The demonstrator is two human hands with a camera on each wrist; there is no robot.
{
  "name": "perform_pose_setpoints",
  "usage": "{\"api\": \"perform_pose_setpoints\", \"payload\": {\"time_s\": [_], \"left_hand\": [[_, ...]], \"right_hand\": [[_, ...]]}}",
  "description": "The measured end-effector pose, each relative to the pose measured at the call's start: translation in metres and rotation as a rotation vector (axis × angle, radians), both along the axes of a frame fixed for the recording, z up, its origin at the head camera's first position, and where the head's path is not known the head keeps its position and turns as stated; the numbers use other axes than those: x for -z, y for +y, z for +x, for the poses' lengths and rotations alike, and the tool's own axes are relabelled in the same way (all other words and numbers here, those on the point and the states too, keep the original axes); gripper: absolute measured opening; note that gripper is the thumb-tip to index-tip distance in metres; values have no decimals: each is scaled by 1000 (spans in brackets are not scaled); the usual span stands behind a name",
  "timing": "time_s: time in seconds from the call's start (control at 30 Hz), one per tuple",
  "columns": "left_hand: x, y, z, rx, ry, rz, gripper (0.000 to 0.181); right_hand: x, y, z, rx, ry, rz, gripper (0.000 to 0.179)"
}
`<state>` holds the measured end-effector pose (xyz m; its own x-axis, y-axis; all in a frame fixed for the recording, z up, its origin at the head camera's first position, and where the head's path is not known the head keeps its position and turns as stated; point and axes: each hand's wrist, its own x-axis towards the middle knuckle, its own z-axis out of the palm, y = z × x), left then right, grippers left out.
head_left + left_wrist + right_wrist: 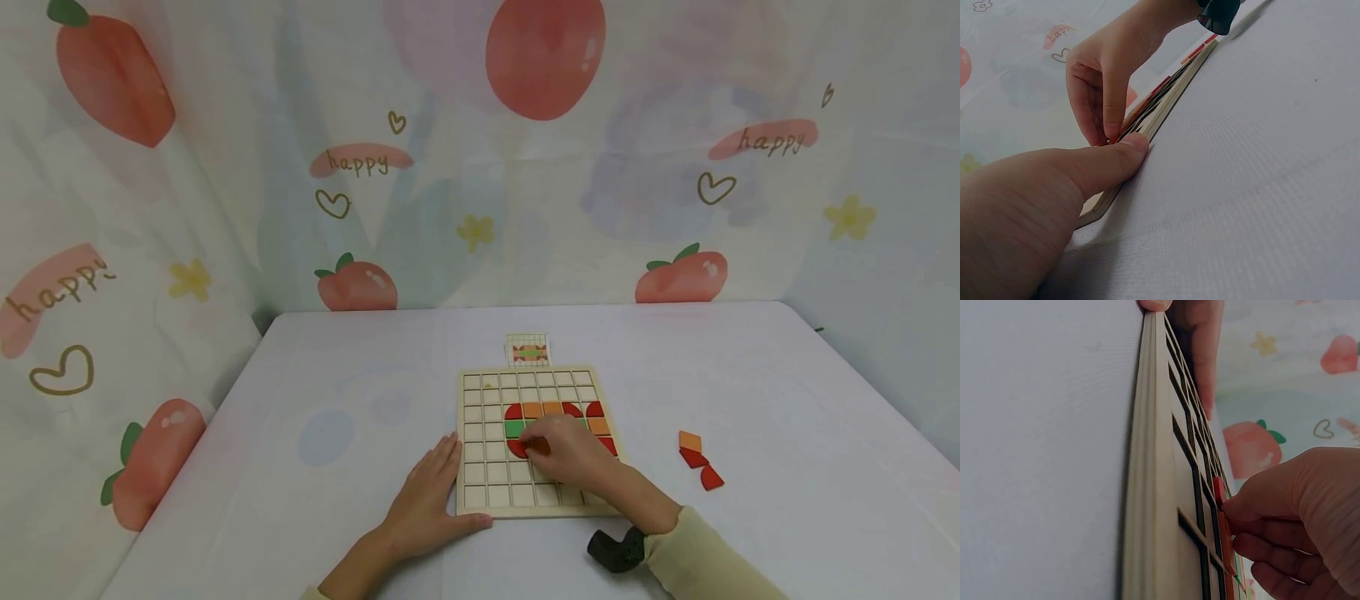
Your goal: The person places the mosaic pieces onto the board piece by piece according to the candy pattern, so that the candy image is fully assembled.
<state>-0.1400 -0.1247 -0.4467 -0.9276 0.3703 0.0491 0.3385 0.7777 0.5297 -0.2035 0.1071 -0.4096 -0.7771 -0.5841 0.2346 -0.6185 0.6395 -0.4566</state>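
Observation:
A wooden grid board (480,497) lies on the table with red, orange and green tiles in several of its squares. My left hand (429,500) steadies its front left corner, the straight fingers along the left side and the thumb (1132,145) against the front edge. Over the middle of the board, my right hand (570,450) has its fingers curled down, with thumb and fingertips at a red quarter-round tile (516,448). Beside that tile, an orange tile (1226,540) shows below the thumb in the right wrist view. The right hand hides part of the pattern.
A small pattern card (528,350) stands behind the board. To the right lie loose tiles: one orange square (690,441), a red piece (693,458) and a red quarter-round (712,477). A black device (617,551) is at the right wrist. Printed cloth (480,167) hangs behind the table.

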Motion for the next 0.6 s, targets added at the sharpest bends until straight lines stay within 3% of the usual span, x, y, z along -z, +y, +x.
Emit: {"api": "perform_pose_setpoints", "payload": {"time_s": [0.37, 0.6], "left_hand": [[0, 0, 0, -2, 5, 5, 106], [-1, 0, 0, 1, 11, -9, 106]], "right_hand": [[-1, 10, 1, 33, 16, 0, 11], [-6, 39, 2, 132, -27, -5, 15]]}}
